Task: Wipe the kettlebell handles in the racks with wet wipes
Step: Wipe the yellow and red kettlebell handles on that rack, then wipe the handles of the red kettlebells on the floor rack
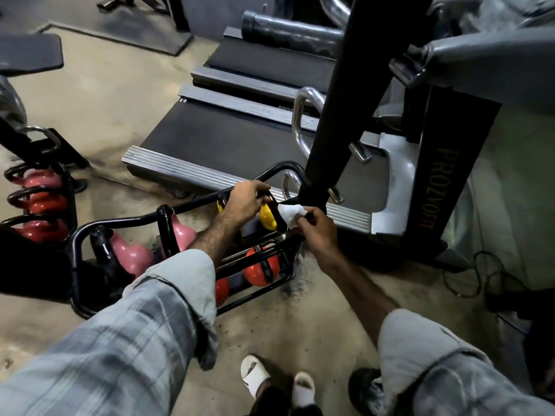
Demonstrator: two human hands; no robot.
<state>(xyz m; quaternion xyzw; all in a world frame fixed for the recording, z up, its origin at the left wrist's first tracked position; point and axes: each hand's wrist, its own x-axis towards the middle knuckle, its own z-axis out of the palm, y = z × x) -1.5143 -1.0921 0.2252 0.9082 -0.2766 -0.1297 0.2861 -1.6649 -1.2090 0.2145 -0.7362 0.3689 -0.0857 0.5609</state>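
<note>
I see the left hand (pixel 244 201) clenched over the top of the black handle (pixel 277 216) of the yellow kettlebell (pixel 268 217), which sits at the right end of the black rack's (pixel 76 244) upper tier, just beside a treadmill's (pixel 240 145) edge. The handle's near limb runs downward from the hand toward me, and the right hand (pixel 315 232) pinches a crumpled white wet wipe (pixel 292 214) against it
</note>
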